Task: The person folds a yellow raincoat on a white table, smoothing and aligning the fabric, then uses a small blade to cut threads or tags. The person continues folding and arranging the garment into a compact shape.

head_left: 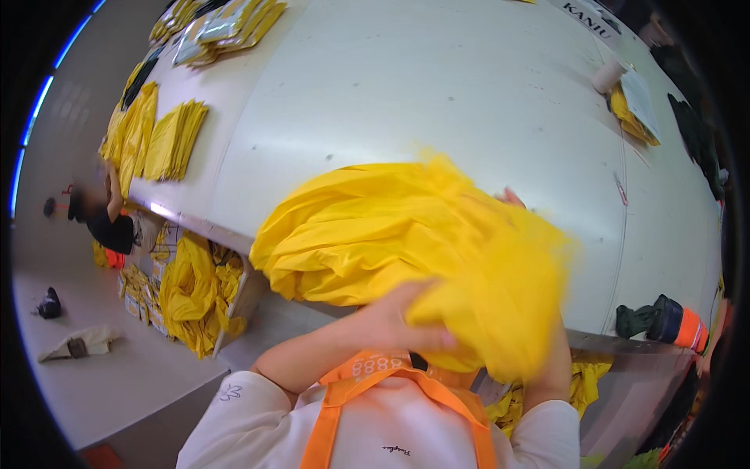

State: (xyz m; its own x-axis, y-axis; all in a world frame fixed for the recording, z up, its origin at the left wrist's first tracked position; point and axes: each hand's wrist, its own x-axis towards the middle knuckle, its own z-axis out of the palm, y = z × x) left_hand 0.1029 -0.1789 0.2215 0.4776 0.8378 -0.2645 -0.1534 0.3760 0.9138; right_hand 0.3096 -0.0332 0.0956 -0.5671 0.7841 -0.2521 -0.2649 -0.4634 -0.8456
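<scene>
A big bunched piece of thin, shiny yellow fabric [351,227], perhaps a garment, lies partly on the white table and hangs over its near edge. Its right part is lifted and smeared by motion. My left hand [418,316] grips the near side of this raised part, thumb and fingers closed on the cloth. Behind the fabric is my right hand [512,197]; only a bit of its fingers shows past the far edge, so its grip is hidden. My right forearm passes under the hanging cloth.
Folded yellow pieces [176,141] and packed yellow bundles [230,31] lie at the table's [375,94] far left. A co-worker [105,215] stands there. Yellow cloth fills a bin [195,293] below. Dark and orange rolls [672,322] sit at right, with a small tool [621,190] beyond.
</scene>
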